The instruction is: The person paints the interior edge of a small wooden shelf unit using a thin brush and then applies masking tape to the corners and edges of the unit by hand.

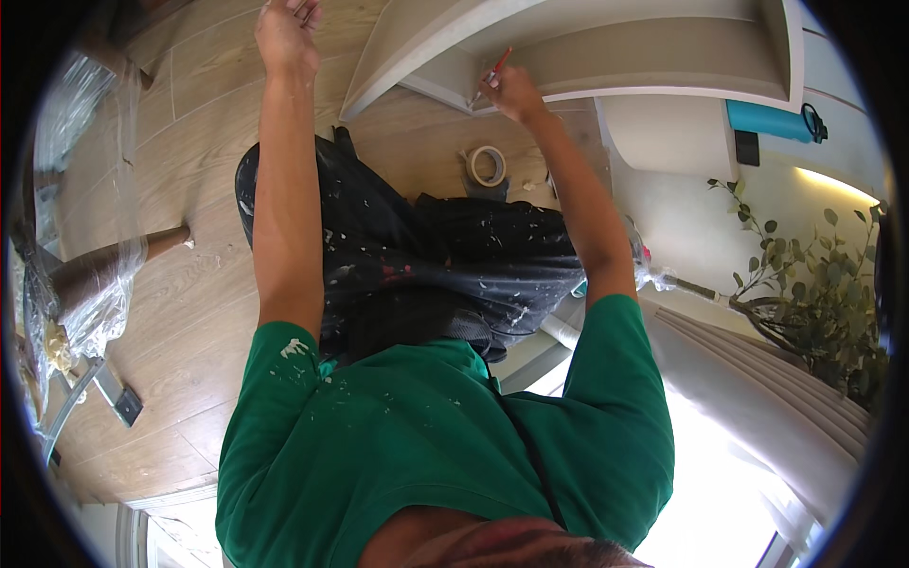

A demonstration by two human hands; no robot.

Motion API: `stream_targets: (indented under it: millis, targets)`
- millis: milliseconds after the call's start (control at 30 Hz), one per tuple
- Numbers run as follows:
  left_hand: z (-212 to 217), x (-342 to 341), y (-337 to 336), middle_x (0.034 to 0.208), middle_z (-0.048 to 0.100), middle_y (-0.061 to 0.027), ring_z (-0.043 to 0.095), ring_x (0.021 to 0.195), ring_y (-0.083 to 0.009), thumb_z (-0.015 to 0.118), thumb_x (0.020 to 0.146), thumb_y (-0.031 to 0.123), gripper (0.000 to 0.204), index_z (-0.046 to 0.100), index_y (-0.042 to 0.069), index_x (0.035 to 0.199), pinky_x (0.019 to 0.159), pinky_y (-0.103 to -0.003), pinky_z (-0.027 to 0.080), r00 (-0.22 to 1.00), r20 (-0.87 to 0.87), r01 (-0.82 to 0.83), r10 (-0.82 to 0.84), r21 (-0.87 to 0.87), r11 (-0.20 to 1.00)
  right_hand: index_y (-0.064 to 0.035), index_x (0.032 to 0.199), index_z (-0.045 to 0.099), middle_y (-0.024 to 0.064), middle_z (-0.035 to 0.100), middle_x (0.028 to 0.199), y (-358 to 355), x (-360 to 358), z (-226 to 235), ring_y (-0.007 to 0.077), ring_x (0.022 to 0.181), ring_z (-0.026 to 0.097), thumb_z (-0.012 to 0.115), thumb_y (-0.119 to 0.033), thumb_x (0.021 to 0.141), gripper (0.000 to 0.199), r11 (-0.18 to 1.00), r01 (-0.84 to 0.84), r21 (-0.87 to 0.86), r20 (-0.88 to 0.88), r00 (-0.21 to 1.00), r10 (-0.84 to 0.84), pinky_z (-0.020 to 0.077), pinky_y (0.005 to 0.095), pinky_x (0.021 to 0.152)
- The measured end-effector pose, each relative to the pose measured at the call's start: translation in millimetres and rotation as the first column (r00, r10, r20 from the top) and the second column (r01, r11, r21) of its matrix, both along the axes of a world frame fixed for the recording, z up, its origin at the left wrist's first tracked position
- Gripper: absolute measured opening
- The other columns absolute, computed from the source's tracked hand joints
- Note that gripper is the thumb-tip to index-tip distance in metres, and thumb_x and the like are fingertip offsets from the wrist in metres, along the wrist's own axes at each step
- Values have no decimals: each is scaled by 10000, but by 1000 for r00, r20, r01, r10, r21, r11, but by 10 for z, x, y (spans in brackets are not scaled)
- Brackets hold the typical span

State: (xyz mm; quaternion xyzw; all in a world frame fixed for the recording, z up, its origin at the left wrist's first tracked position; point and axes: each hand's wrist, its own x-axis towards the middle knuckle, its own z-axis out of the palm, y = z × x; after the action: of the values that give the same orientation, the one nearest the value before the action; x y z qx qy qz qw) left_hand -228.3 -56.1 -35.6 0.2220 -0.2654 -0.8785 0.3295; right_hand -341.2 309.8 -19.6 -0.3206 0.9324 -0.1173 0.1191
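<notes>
My right hand (514,93) grips a small paintbrush (501,62) with an orange-red handle. The brush's pale tip points down to the lower inside corner of a light grey shelf unit (606,66), and I cannot tell whether it touches. My left arm reaches up to the top edge of the view. There my left hand (287,40) has its fingers curled in, above the wooden floor and left of the shelf unit's side panel. Whatever it may hold is hidden.
A roll of masking tape (487,166) lies on the floor beyond my paint-spotted dark trousers. Plastic-wrapped furniture (95,284) with a wooden leg stands at the left. To the right are a blue bottle (772,120), a leafy plant (814,275) and a curtain (757,379).
</notes>
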Motion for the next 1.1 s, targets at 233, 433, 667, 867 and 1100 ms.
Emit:
stream_targets:
  millis: [233, 433, 667, 867, 1100]
  targets:
    - [-74, -36, -38, 1121, 667, -144, 646, 1017, -250, 594, 987, 172, 352, 564, -43, 1264, 879, -335, 520, 1000, -23, 11, -11, 2, 1000, -19, 985, 742, 208, 743, 910, 15, -11, 8, 389, 894, 719, 711, -267, 876, 273, 1000, -8, 13, -17, 1000, 9, 575, 480, 853]
    - [8, -2, 0, 1129, 666, -140, 645, 1029, -249, 591, 990, 177, 351, 566, -41, 1264, 878, -335, 515, 1000, 4, 12, -12, -10, 1000, -13, 948, 748, 210, 741, 915, 35, -16, -61, 400, 900, 712, 705, -284, 878, 283, 999, 40, 26, 2, 999, -40, 569, 486, 867]
    - [-55, -54, -12, 1128, 667, -137, 644, 1032, -248, 593, 989, 183, 359, 562, -38, 1270, 880, -338, 513, 1000, -10, 25, -25, -18, 1000, -25, 998, 724, 182, 736, 817, 155, -105, -154, 340, 724, 727, 699, -229, 905, 225, 996, -84, -2, -133, 988, 83, 573, 425, 700]
    - [-115, -19, -72, 1130, 668, -134, 642, 1033, -245, 582, 996, 183, 366, 557, -43, 1282, 881, -337, 511, 999, -38, 20, -20, -1, 1000, 4, 910, 747, 216, 738, 885, -24, 18, -46, 386, 847, 724, 708, -278, 876, 287, 1000, 11, -17, 11, 1000, -10, 580, 466, 820]
    - [5, 10, -11, 1142, 669, -133, 643, 1029, -239, 565, 1003, 181, 361, 555, -43, 1286, 880, -332, 510, 1000, 4, 15, -15, -11, 1000, 0, 884, 743, 210, 737, 859, -72, 102, 8, 384, 814, 726, 705, -263, 884, 266, 998, 34, -48, -19, 999, -35, 583, 462, 792]
